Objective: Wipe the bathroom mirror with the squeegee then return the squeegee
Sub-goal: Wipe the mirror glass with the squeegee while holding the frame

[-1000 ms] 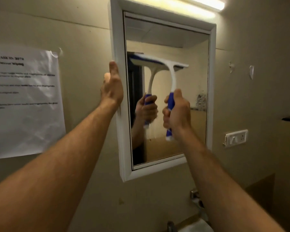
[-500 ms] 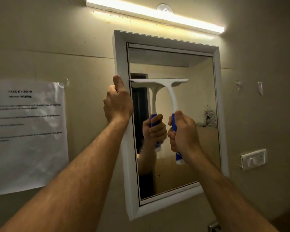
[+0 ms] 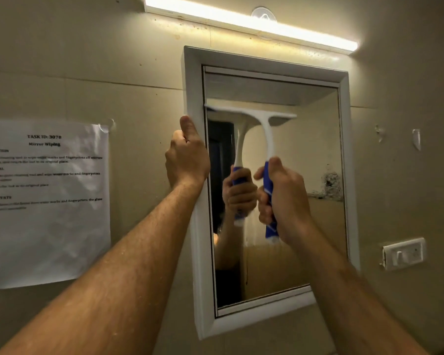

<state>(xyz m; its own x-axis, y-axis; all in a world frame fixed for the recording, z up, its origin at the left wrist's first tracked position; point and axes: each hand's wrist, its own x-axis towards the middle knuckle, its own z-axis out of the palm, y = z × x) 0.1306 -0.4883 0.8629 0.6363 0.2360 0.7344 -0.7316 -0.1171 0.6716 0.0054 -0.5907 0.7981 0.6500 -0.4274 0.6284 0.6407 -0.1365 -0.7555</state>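
Gripping the squeegee (image 3: 263,139) by its blue handle, the right hand (image 3: 283,201) is wrapped tight, blade lying flat across the mirror (image 3: 305,201) up near the top edge, its left tip at the left frame. Handle points straight down, so the pull is downward (plenty of glass below). Left hand (image 3: 187,156) clamps the frame's left edge; the right strip looks uncovered.
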